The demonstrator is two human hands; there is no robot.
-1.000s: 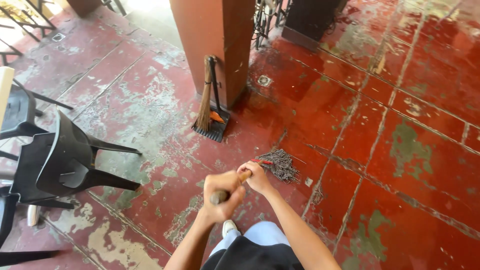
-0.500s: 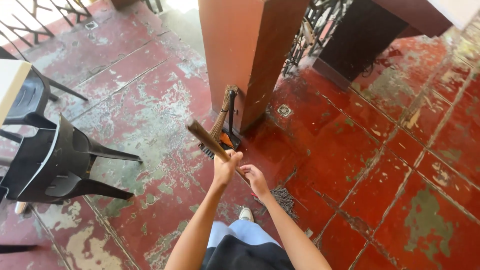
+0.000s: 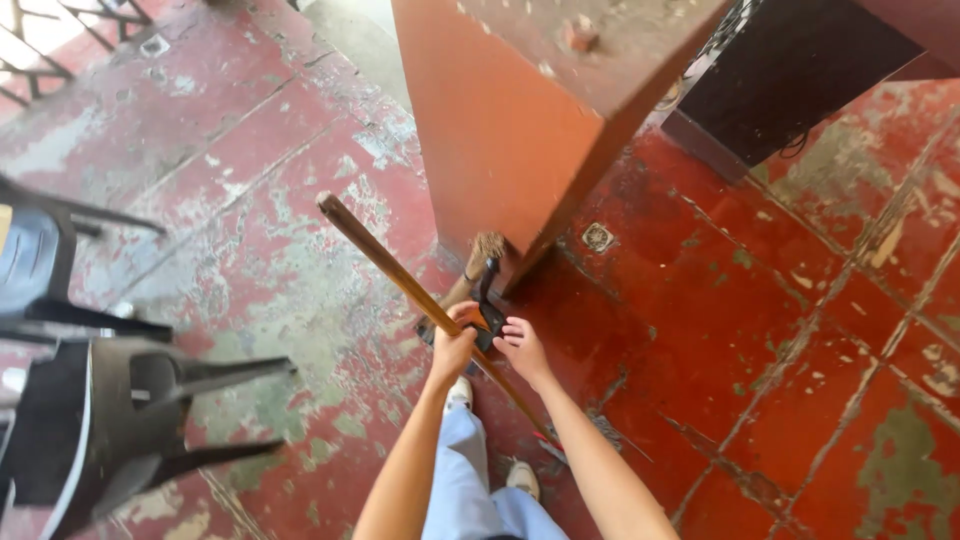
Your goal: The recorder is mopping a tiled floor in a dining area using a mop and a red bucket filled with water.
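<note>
The wooden broom handle (image 3: 420, 295) has swung up (long, brown, slanted), left hand (image 3: 455, 345) clenched round it, right hand (image 3: 522, 345) released.

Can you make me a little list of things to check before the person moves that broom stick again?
1. Left hand wrapped round the long brown wooden broom stick: ok.
2. Right hand gripping the stick: cannot tell; it sits beside it.
3. Stick's top end free of the big orange-red square pillar: ok.
4. Black plastic chairs away from the stick: ok.
5. Small straw hand brush leaning at the pillar's foot, just beyond the hands: ok.
</note>
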